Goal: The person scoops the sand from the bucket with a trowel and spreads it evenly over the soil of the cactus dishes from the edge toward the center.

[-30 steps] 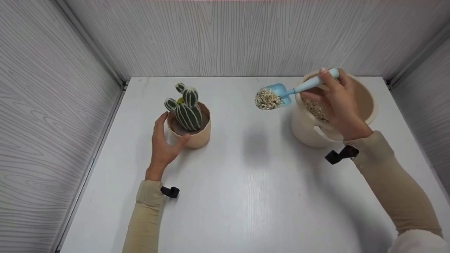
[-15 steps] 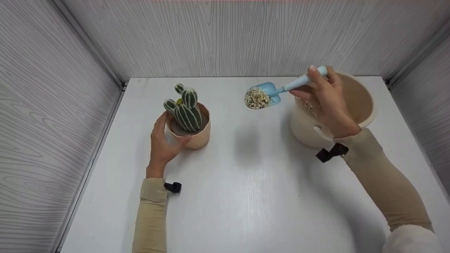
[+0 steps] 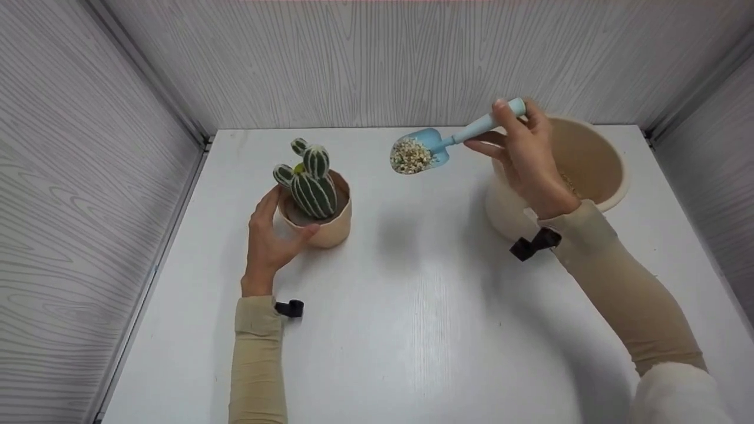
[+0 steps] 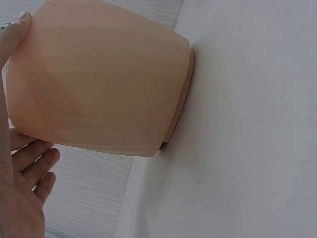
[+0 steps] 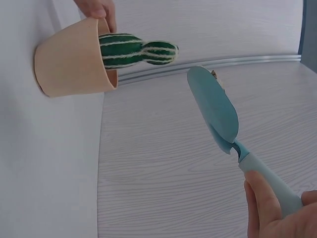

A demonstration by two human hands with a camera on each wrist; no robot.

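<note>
Here the right hand (image 3: 530,159) grips the handle of a light blue trowel (image 3: 453,141), fingers curled round its far end, and holds it in the air between the cream bucket (image 3: 595,176) and the cactus pot (image 3: 321,221). The blade carries a heap of pale gravel (image 3: 407,156) that reaches right to its front lip. The left hand (image 3: 268,235) cups the near-left side of the peach pot, thumb and fingers curved round its wall; the left wrist view shows the thumb (image 4: 15,34) pressed against the pot (image 4: 99,84), which stands flat on the white table (image 3: 412,306). A striped green cactus (image 3: 309,179) fills much of the pot's mouth, leaving only a narrow ring of open space around it.

The likeliest trouble is spilling. The load is piled high and the blade is shallow, so a tilt or a jerk of the wrist could scatter gravel over the table well short of the pot. At the pot itself, the cactus arms stand in the way, and the blade could knock them or shed gravel outside the rim. The left hand's hold should guard against tipping.
</note>
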